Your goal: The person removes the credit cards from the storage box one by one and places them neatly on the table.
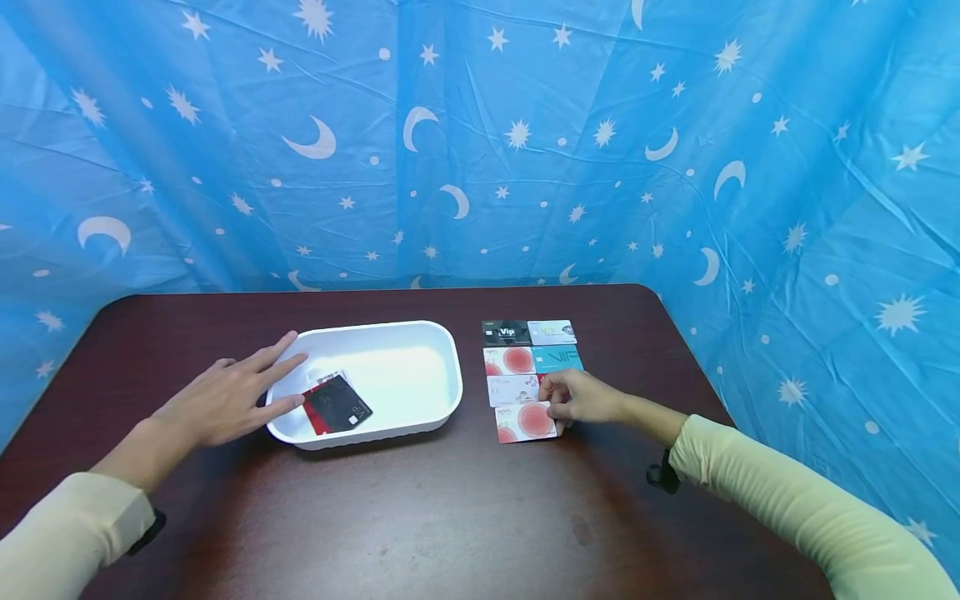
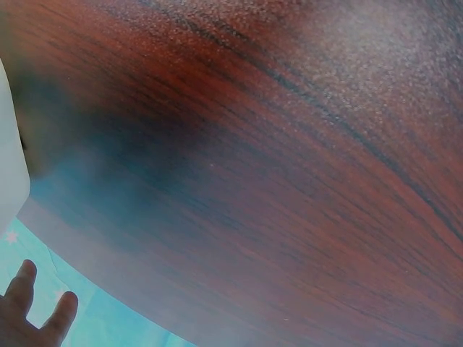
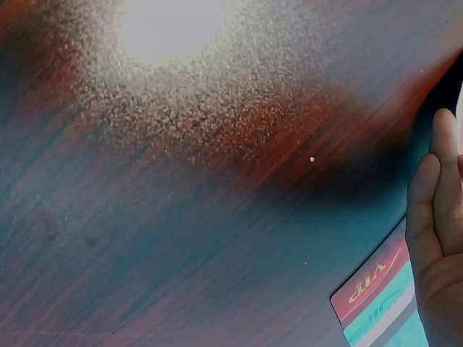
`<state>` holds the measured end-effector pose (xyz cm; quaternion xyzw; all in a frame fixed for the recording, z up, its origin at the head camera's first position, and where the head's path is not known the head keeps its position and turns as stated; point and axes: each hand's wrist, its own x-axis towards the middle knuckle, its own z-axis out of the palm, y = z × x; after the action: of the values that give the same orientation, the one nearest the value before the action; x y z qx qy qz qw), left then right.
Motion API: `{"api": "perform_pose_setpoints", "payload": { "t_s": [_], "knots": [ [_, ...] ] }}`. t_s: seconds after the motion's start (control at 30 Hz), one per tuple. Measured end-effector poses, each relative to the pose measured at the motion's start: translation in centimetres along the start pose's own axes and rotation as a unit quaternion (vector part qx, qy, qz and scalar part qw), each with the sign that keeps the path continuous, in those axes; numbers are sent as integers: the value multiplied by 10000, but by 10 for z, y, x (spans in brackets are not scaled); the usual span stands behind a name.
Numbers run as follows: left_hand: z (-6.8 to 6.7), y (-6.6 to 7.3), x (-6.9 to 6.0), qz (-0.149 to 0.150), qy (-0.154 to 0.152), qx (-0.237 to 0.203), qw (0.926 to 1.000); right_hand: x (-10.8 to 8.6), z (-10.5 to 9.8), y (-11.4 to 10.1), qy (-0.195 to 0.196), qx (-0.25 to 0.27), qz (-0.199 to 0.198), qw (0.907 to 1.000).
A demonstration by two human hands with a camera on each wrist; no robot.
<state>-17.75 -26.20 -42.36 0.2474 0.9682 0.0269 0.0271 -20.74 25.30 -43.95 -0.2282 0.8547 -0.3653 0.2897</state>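
Observation:
My right hand [image 1: 577, 396] pinches the right edge of a white card with pink circles [image 1: 521, 423], at the near end of two columns of cards. Beyond it lie a white VIP card [image 1: 510, 390], another pink-circle card [image 1: 508, 362], a teal card [image 1: 557, 359], a black Vip card [image 1: 506, 333] and a pale silver card [image 1: 552, 332]. A red VIP card [image 3: 370, 283] is mostly covered by this hand in the head view. My left hand [image 1: 225, 400], fingers extended, is at the left rim of a white plastic basin [image 1: 412, 358]. Inside are a black VIP card [image 1: 341, 406] and a red card [image 1: 316, 414], overlapping.
The dark wood table [image 1: 390, 517] carries the basin on the left and the cards right of centre. A blue curtain [image 1: 480, 167] with moons and stars hangs behind the table and along its right side.

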Motion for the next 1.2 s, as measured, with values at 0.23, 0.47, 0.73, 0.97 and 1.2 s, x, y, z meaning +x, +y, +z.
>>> {"api": "perform_pose_setpoints", "payload": {
  "t_s": [0.23, 0.47, 0.73, 0.97, 1.2],
  "knots": [
    [0, 0, 0, 3, -24, -9, 10000, 2, 3, -1, 35, -112, 134, 9998],
    [0, 0, 0, 3, -9, -13, 10000, 4, 4, -1, -37, -250, 83, 9996],
    [1, 0, 1, -15, -48, -45, 10000, 3, 4, -6, -114, -153, 101, 9998],
    [0, 0, 1, 1, -16, -48, 10000, 3, 2, -5, -125, -51, 169, 9998],
    [0, 0, 0, -5, 0, -66, 10000, 3, 0, -9, -70, -94, 270, 9996]
  ]
}}
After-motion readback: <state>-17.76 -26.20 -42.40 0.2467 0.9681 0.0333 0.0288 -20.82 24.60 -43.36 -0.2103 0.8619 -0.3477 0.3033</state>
